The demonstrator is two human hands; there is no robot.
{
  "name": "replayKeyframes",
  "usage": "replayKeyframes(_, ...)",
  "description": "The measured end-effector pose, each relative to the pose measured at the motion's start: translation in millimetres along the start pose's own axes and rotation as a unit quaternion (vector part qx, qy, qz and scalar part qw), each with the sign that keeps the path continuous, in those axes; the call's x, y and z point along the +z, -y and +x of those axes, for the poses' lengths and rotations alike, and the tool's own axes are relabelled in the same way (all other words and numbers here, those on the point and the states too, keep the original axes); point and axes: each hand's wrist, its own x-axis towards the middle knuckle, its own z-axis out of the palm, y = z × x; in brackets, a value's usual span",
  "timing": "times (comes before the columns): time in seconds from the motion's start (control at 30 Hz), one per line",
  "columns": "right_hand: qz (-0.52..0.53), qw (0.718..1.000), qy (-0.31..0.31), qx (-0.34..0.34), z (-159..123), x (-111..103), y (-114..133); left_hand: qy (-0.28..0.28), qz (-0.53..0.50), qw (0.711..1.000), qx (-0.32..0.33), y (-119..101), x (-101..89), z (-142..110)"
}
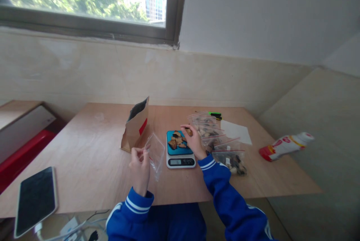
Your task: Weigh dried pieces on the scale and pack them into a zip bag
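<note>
Your blue sleeves [239, 211] lie nearest, at 5 and 7 o'clock. Your left hand [140, 169] pinches the clear bag [157, 151], long axis running roughly 12 to 6. The brown slices [174, 141] sit on the scale [169, 162], at 2 o'clock from that hand. Your right hand [195, 144] is nearer, slices around 8 o'clock from its curled fingertips; I cannot tell whether they grip one.

Clear bag [158, 151] — glossy plastic; tabletop [87, 158] — smooth wood finish.
</note>
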Motion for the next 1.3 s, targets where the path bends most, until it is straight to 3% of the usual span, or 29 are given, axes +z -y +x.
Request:
replayKeyframes(0.07, 0.12, 0.989, 0.044, 0.071, -7, 6, 28, 0.004, 0.004, 1.0, 0.006, -1, 0.9, -2)
replayKeyframes(0.13, 0.208, 0.961, 0.14, 0.115, -16, 12, 56, 0.005, 0.018, 1.0, 0.011, -3, 1.1, -4)
replayKeyframes(0.2, 0.208, 0.944, 0.238, 0.099, -26, 18, 76, 0.003, 0.038, 0.999, 0.017, -6, 0.6, -6)
replayKeyframes(0.27, 0.14, 0.946, 0.286, 0.05, -34, 25, 89, -0.001, 0.053, 0.998, 0.025, -9, -0.3, -8)
replayKeyframes(0.4, -0.005, 0.968, 0.25, 0.01, -48, 40, 97, -0.011, 0.075, 0.997, 0.031, -12, -2.0, -11)
replayKeyframes(0.53, 0.031, 0.962, 0.27, 0.003, -50, 40, 98, -0.02, 0.089, 0.996, 0.014, -9, -3.3, -11)
replayKeyframes(0.6, 0.04, 0.965, 0.258, -0.019, -41, 32, 90, -0.016, 0.076, 0.997, 0.001, -4, -4.1, -10)
replayKeyframes(0.7, -0.058, 0.972, 0.218, -0.068, -21, 17, 57, -0.022, 0.044, 0.999, -0.006, 4, -5.1, -8)
replayKeyframes(0.8, -0.206, 0.943, 0.259, -0.027, -5, 9, 13, -0.023, 0.022, 0.999, -0.003, 9, -6.0, -8)
replayKeyframes(0.9, -0.274, 0.913, 0.303, -0.012, 0, 12, -18, -0.024, 0.027, 0.999, -0.003, 8, -7.2, -8)
replayKeyframes(1.03, -0.257, 0.925, 0.277, -0.041, 0, 17, -33, -0.03, 0.029, 0.999, 0.004, 4, -9.1, -9)
replayKeyframes(1.3, -0.187, 0.959, 0.208, -0.052, 6, 18, -40, -0.026, 0.032, 0.999, 0.004, 2, -9.3, -8)
